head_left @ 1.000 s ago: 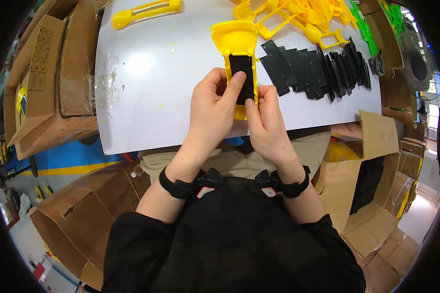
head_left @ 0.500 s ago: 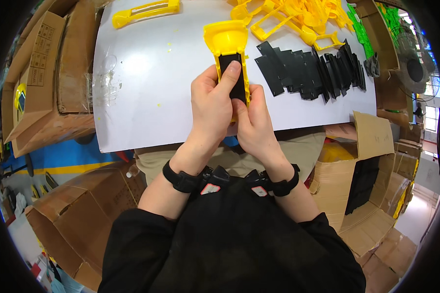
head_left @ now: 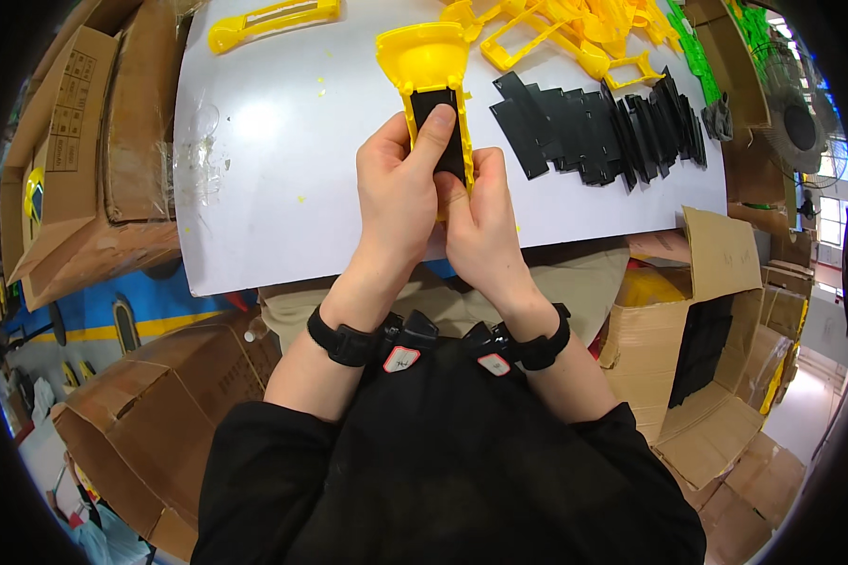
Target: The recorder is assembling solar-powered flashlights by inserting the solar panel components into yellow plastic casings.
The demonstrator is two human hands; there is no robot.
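Note:
Above the near edge of the white table, both hands grip a yellow plastic frame [head_left: 422, 58] with a flared, scooped far end. A flat black plastic strip [head_left: 433, 100] lies inside the frame's long opening. My left hand [head_left: 386, 179] is closed round the left side, its thumb pressed on the black strip. Closed on the near right part, my right hand [head_left: 481, 212] has its thumb by the strip's lower end. The fingers under the frame are hidden, and so is its near end.
Several black strips [head_left: 575, 137] lie overlapped on the white table [head_left: 264, 207], right of the hands. Behind them is a heap of yellow frames [head_left: 584, 28]; one single yellow frame [head_left: 273, 23] lies far left. Cardboard boxes stand at left [head_left: 141, 122] and right [head_left: 645, 348].
Both hands and the yellow frame have shifted slightly left and away from me. The grip looks the same, with the left thumb still on the black strip.

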